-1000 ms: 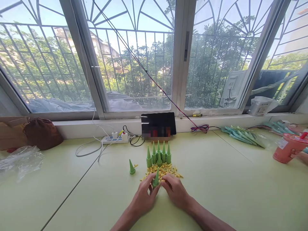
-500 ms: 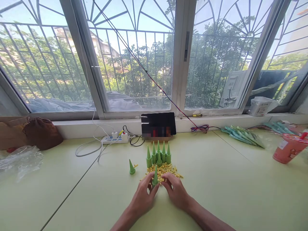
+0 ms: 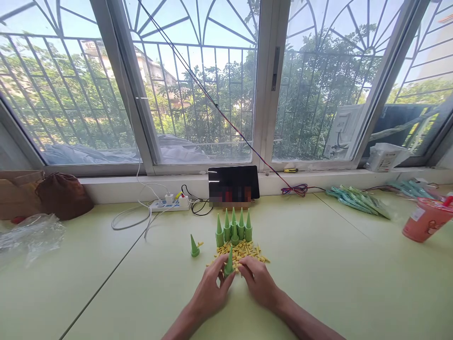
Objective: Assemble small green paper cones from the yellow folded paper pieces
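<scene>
My left hand [image 3: 212, 283] grips a green cone [image 3: 229, 264] by its wide base, with the point upward. Close on its right, my right hand [image 3: 259, 278] has thumb and fingers pinched together; whatever sits between the fingertips is too small to make out. Just beyond both hands lies a loose heap of small yellow pieces [image 3: 244, 249]. Several more green cones [image 3: 233, 229] stand upright in a cluster behind the heap. Another green cone [image 3: 194, 248] stands apart on the left, with a yellow piece beside it.
A dark tablet [image 3: 233, 184] leans against the sill behind the cones. To its left are a power strip [image 3: 170, 204] and cables. A red drink cup [image 3: 426, 219] and teal plastic bundles [image 3: 357, 200] sit at the right; a brown bag [image 3: 63, 196] stands far left.
My right hand has shifted slightly right, and a little more gap shows between its fingertips and the cone. My left hand still holds the cone in nearly the same place.
</scene>
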Tool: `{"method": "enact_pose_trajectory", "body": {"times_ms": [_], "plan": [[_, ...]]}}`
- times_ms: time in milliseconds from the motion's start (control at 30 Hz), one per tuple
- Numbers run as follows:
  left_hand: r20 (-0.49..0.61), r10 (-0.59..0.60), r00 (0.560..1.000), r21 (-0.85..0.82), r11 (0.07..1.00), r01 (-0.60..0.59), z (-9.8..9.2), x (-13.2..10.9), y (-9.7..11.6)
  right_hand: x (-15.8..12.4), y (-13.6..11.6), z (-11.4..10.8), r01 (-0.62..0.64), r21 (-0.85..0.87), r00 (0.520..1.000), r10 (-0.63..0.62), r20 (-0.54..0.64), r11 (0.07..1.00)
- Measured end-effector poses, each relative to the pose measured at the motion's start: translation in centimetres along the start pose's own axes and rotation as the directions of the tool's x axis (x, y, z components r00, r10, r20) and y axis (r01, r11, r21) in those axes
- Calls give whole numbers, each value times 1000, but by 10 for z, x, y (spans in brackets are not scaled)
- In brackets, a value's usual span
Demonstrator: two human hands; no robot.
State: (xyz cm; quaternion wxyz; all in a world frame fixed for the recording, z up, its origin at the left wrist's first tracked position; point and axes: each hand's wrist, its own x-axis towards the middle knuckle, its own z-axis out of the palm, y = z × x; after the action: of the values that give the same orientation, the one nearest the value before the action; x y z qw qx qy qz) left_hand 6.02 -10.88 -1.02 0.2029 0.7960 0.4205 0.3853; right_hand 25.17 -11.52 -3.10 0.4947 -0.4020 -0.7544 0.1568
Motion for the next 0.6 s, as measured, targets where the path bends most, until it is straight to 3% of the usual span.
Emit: {"method": "enact_pose_trajectory", "body": {"times_ms": [333,600], "plan": [[7,12,1000,19,1000,-13,1,-1,-2,0,4,2,-17,-43,999,19,43,999],[-17,1,1000,13,1000,-1,1,-1,-2,1,0,0,37,10,998,-36,-43,999]]}}
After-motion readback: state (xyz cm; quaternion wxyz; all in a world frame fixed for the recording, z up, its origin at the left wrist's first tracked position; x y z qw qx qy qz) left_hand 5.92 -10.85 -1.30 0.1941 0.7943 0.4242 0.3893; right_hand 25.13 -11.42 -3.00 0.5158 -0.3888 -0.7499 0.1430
